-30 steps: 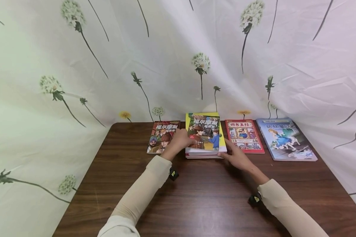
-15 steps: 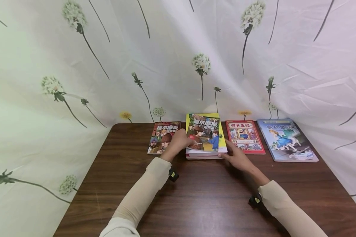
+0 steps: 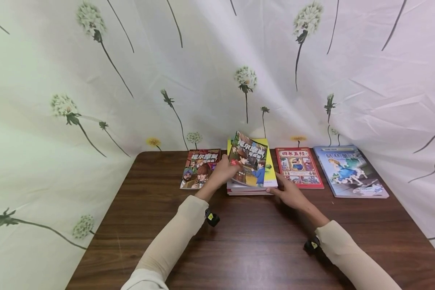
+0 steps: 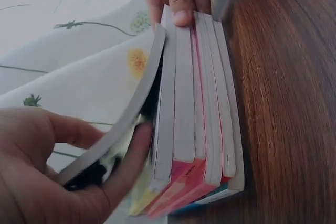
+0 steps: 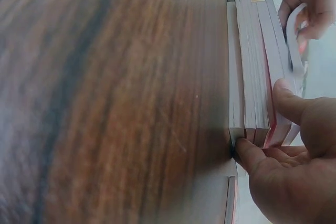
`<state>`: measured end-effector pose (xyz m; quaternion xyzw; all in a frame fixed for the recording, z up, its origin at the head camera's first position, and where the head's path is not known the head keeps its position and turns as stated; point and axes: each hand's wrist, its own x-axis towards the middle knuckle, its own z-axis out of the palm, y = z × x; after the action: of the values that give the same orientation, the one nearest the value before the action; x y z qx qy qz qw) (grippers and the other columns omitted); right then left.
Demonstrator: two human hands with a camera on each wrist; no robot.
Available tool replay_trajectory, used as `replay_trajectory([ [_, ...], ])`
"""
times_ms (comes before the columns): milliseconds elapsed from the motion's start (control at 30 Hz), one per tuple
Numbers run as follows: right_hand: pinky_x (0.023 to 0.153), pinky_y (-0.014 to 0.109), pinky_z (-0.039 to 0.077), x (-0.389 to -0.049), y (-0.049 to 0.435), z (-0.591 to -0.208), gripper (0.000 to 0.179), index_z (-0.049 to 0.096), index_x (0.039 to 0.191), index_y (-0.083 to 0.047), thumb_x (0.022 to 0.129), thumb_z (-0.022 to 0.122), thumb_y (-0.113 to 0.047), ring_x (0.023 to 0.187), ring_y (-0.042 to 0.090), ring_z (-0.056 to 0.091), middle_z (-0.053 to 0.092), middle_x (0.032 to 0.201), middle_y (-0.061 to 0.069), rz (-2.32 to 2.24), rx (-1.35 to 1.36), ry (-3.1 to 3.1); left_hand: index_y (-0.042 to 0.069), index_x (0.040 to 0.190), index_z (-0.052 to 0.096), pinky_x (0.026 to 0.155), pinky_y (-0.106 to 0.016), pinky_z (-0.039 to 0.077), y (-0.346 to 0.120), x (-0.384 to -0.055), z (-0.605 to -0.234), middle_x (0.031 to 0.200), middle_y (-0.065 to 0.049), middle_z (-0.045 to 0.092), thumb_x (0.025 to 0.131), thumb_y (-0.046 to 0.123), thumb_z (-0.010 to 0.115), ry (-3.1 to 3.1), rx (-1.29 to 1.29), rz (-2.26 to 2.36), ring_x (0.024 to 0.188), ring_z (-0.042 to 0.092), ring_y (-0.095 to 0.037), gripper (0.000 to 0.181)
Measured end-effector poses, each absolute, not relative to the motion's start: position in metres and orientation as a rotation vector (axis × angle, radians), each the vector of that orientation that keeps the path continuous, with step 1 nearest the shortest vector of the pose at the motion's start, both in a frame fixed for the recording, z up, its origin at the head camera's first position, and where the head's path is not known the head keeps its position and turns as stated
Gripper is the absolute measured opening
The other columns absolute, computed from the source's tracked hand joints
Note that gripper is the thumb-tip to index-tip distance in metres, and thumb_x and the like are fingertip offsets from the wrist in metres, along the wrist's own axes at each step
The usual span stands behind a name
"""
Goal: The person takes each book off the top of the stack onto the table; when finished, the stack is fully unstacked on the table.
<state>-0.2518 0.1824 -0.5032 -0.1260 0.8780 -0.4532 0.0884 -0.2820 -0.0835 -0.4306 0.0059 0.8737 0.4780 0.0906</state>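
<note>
A stack of books [image 4: 184,98] stands against the back of the table, page edges toward me. My left hand [image 3: 224,170] grips the left side of the top comic-style book [image 3: 249,163], thumb on one face and fingers on the other. In the left wrist view that book bends up from the stack, leaving a wedge-shaped gap. Beneath it lies a yellow-covered book [image 3: 271,175]. At the stack's front right corner, my right hand [image 3: 291,194] holds the lower books, its thumb on their page edges and its fingers around the side, as the right wrist view shows.
Left of the stack lies a dark red comic-style book [image 3: 199,169], partly behind my left forearm. On the right are a red book [image 3: 300,167] and a larger blue book [image 3: 349,171]. A flower-printed white cloth [image 3: 210,80] hangs behind the brown wooden table [image 3: 253,249].
The top book has been raised at its left side and now tilts and curves, its far left corner above the stack. My right hand has stayed at the stack's corner.
</note>
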Motion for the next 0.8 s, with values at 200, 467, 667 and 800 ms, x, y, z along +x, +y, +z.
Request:
replay_trajectory([
  [200, 0.119, 0.063, 0.043, -0.251, 0.183, -0.502, 0.078, 0.029, 0.167, -0.001, 0.107, 0.068, -0.032, 0.15, 0.045, 0.047, 0.042, 0.165, 0.028, -1.334, -0.373, 2.616, -0.005, 0.157, 0.027, 0.069, -0.037, 0.065, -0.082, -0.278, -0.432, 0.151, -0.034, 0.046, 0.108, 0.018, 0.057, 2.312, -0.021, 1.831, 0.094, 0.068, -0.026, 0.062],
  [467, 0.121, 0.064, 0.04, -0.251, 0.182, -0.501, 0.078, 0.03, 0.167, -0.002, 0.106, 0.068, -0.034, 0.151, 0.045, 0.046, 0.041, 0.166, 0.028, -1.312, -0.357, 2.627, -0.005, 0.148, 0.032, 0.094, -0.042, 0.048, -0.086, -0.281, -0.43, 0.147, -0.028, 0.045, 0.102, 0.005, 0.06, 2.175, -0.104, 1.884, 0.119, 0.054, -0.031, 0.056],
  [667, 0.118, 0.063, 0.044, -0.252, 0.182, -0.501, 0.077, 0.031, 0.167, -0.002, 0.106, 0.068, -0.033, 0.147, 0.044, 0.05, 0.046, 0.163, 0.027, -1.341, -0.362, 2.618, -0.001, 0.156, 0.026, 0.105, -0.047, 0.045, -0.09, -0.282, -0.431, 0.146, -0.025, 0.047, 0.103, 0.011, 0.063, 2.07, -0.141, 1.949, 0.122, 0.053, -0.033, 0.065],
  [800, 0.117, 0.061, 0.046, -0.251, 0.183, -0.503, 0.078, 0.03, 0.167, -0.003, 0.106, 0.068, -0.033, 0.145, 0.043, 0.052, 0.047, 0.162, 0.027, -1.348, -0.354, 2.606, 0.004, 0.163, 0.024, 0.126, -0.061, 0.033, -0.096, -0.281, -0.434, 0.163, -0.024, 0.038, 0.106, 0.02, 0.065, 2.082, -0.153, 1.96, 0.152, 0.04, -0.04, 0.072],
])
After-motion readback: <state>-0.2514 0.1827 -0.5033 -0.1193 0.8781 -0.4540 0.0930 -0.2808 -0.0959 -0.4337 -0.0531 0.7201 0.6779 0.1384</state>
